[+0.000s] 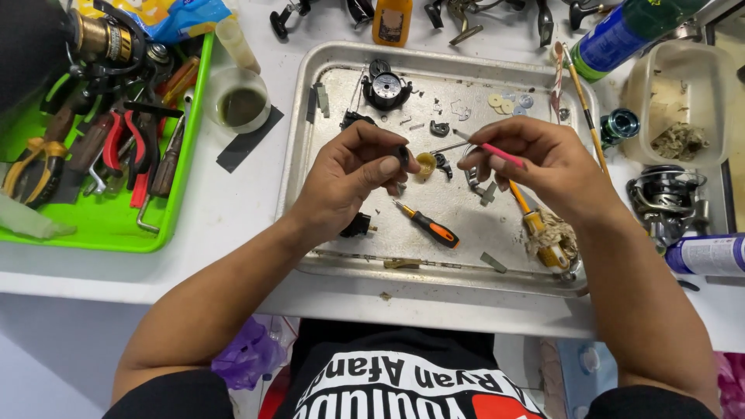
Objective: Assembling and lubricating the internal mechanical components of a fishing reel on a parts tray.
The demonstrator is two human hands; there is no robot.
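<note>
A small repair workbench, apparently for fishing reels. A white table (233, 209) carries a metal tray (299, 155) strewn with small dismantled parts and a screwdriver (428, 226). A green tray (101, 225) at the left holds pliers (124, 140) and other hand tools. Reel bodies (666, 198), a spray can (628, 31) and a small cup of dark liquid (240, 105) stand around them.

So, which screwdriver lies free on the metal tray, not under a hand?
The small black-and-orange screwdriver, lying bare on the metal tray between both hands. The yellow-handled one runs partly under the right hand.
</note>
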